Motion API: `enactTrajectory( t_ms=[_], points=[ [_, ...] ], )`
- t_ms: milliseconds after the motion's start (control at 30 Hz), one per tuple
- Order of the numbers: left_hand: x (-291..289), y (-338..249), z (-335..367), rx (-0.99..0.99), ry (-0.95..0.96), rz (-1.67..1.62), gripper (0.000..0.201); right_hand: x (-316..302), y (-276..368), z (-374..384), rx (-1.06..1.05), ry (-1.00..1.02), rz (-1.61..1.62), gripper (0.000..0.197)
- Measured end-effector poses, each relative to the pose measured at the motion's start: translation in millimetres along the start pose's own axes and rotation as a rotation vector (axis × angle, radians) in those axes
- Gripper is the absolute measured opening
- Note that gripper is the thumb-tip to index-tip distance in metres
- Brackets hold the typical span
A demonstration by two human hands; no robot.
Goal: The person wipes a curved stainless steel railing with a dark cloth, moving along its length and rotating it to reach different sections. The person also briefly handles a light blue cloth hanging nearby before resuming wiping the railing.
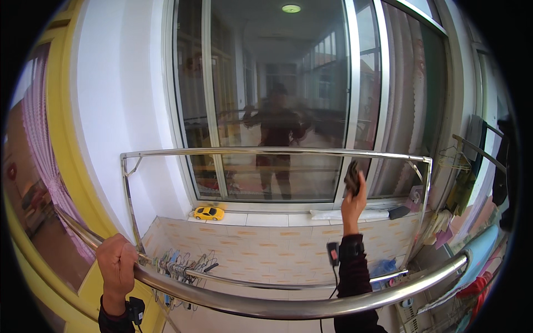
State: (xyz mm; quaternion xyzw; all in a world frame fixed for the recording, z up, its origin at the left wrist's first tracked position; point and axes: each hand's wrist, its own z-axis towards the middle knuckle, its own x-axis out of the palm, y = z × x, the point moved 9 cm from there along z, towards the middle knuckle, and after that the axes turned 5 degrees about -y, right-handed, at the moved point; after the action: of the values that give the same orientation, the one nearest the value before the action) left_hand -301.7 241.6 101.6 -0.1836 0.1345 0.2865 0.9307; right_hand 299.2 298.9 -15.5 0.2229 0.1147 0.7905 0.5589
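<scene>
My left hand [116, 266] is closed around the near metal rail [300, 308] of a clothes rack, toward its left end. My right hand [353, 208] is raised past that rail, in front of the window. Its fingers close on a small dark bunched cloth [352, 176], whose exact kind I cannot make out. Just beyond the right hand runs the rack's far top rail [266, 150]. Each wrist wears a small black device, the right one [333, 253] with a cable hanging down.
A yellow toy car [209, 213] sits on the tiled window ledge [266, 220]. Several hangers [180, 263] crowd the left of the lower rail [294, 286]. Clothes hang at the right, near a light blue cloth [482, 250]. A yellow door frame [61, 111] stands left.
</scene>
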Motion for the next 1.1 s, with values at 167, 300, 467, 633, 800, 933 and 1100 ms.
enactTrajectory(
  t_ms=[167, 300, 467, 633, 800, 933, 1100],
  points=[
    [-2, -2, -1, -0.025, -0.043, 0.004, 0.030, 53, 26, 86, -0.310, 0.000, -0.293, 0.071],
    [-2, -2, -1, -0.093, -0.058, 0.037, 0.031, 97, -18, 112, -0.265, 0.109, -0.465, 0.060],
    [-1, -3, 0, -0.112, -0.079, 0.013, 0.033, 129, -18, 75, -0.494, 0.157, -0.420, 0.052],
    [-4, 1, -2, -0.119, -0.069, 0.094, 0.035, 135, 14, 43, -0.504, 0.044, -0.188, 0.055],
    [0, 1, 1, -0.115, -0.090, 0.046, 0.039, 151, 41, 35, -0.584, 0.224, -0.093, 0.042],
    [-1, 2, -4, -0.104, -0.092, 0.055, 0.040, 154, 46, 38, -0.562, 0.434, -0.124, 0.049],
    [0, 7, -6, -0.141, -0.088, 0.049, 0.047, 151, 43, 47, -0.601, 0.464, -0.233, 0.045]
  ],
)
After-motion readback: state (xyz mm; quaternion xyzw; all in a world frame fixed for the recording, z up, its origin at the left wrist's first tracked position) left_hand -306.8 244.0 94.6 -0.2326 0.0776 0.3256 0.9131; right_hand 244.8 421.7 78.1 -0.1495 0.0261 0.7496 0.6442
